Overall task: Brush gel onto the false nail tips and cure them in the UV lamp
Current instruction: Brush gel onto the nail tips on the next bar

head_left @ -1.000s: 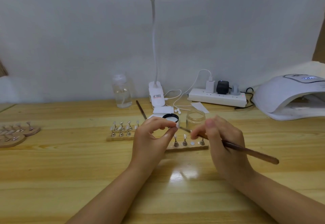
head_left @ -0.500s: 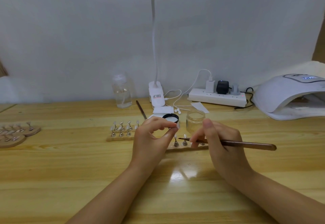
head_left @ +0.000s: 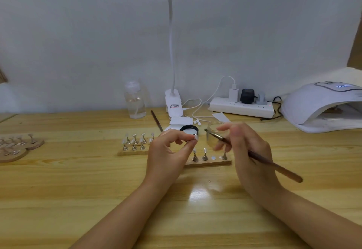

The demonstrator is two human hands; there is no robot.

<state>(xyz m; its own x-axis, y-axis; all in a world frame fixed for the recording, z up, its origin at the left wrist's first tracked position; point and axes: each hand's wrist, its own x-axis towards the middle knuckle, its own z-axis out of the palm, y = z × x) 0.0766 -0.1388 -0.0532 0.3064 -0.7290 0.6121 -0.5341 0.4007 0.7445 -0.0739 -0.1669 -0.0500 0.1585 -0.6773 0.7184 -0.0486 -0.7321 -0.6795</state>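
My left hand (head_left: 168,151) sits at the centre of the frame, thumb and forefinger pinching a small pale false nail tip (head_left: 195,136) on its holder. My right hand (head_left: 248,151), just right of centre, grips a thin brown wooden-handled brush (head_left: 252,153); its bristle end points up and left, over the small clear glass jar (head_left: 214,134) behind my fingers. Below my hands lies a flat wooden strip (head_left: 210,162) carrying little metal stands, some topped with nail tips. A second strip of stands (head_left: 135,144) lies left of centre. The black round lid (head_left: 189,129) rests just behind my left hand. The white domed UV lamp (head_left: 321,106) sits at the right edge, its opening facing me, well apart from my hands. Everything rests on a pale wooden table (head_left: 78,190). A clear plastic bottle (head_left: 135,100) and a white power strip (head_left: 241,108) stand along the back wall.
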